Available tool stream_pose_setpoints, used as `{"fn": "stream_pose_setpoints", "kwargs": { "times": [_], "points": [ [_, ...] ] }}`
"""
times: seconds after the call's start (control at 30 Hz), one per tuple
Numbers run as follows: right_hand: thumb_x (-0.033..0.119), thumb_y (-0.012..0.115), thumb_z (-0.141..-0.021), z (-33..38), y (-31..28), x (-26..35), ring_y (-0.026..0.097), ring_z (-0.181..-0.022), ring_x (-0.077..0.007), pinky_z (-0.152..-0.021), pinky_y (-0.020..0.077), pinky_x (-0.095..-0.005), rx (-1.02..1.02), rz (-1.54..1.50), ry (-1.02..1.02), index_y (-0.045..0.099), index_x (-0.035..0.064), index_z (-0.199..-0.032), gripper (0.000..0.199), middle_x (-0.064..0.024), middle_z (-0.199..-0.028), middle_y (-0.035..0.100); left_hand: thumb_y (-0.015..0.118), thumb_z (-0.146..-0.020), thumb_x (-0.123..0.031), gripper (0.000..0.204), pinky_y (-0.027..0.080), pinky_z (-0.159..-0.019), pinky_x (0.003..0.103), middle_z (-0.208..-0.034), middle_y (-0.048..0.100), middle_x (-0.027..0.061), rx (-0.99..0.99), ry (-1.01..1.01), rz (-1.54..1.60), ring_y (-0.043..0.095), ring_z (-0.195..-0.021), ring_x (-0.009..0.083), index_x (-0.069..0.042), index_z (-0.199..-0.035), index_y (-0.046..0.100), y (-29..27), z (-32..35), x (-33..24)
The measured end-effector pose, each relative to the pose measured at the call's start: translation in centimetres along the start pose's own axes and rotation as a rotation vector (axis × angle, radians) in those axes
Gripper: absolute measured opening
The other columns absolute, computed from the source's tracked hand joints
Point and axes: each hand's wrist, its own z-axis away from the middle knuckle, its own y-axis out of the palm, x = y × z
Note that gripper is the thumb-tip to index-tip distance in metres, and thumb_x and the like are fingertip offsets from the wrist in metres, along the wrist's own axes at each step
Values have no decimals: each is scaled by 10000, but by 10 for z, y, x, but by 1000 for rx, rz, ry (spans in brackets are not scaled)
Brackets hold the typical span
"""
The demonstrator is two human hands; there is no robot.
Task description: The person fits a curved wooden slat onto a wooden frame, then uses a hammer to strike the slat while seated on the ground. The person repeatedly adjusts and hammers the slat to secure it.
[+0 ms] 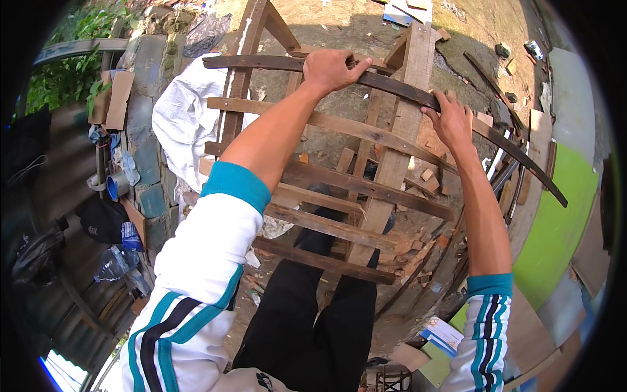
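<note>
A long dark wooden slat (392, 85) lies across the far part of a wooden frame (416, 65), its right end sticking out well past the frame. My left hand (328, 70) is closed round the slat near the middle of the frame. Farther right, my right hand (452, 121) grips the same slat just beyond the right beam, thumb on the near edge and fingers over the far one. Several other slats, among them a lighter one (339, 125) and a dark one (366, 183), cross the frame nearer to me.
White cloth (186, 124) lies against the frame's left side. Wood scraps and broken bricks (428, 179) litter the ground at right, near a green panel (555, 228). A plastic bottle (116, 263) and a black cap (101, 221) are at left. My legs (281, 313) stand at the near end.
</note>
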Motion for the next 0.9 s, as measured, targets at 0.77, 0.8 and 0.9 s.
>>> {"fn": "stream_pose_setpoints", "kwargs": {
  "times": [0.77,0.8,0.9],
  "points": [
    [322,620,-968,52,1,-17,601,-1117,-354,-1044,397,-531,-90,103,-111,555,176,-1336,401,-154,-1196,620,377,-1034,-583,559,-26,-1176,669,-1612,288,164,66,57,-99,116,-1530,388,-253,-1468,504,18,64,-13],
    [315,622,-967,60,-3,-18,605,-1094,-356,-1016,416,-516,-74,65,-110,555,176,-1336,400,-161,-1171,620,380,-1033,-585,570,-25,-1177,667,-1627,267,160,66,89,-104,111,-1532,387,-250,-1478,496,14,68,-14],
    [292,616,-972,89,-17,-17,589,-1048,-357,-915,440,-469,-85,28,-127,554,145,-1334,396,-160,-1112,602,420,-1024,-565,584,-50,-1183,650,-1654,167,212,-46,179,8,55,-1538,406,-222,-1490,497,0,88,-17]
  ]
}}
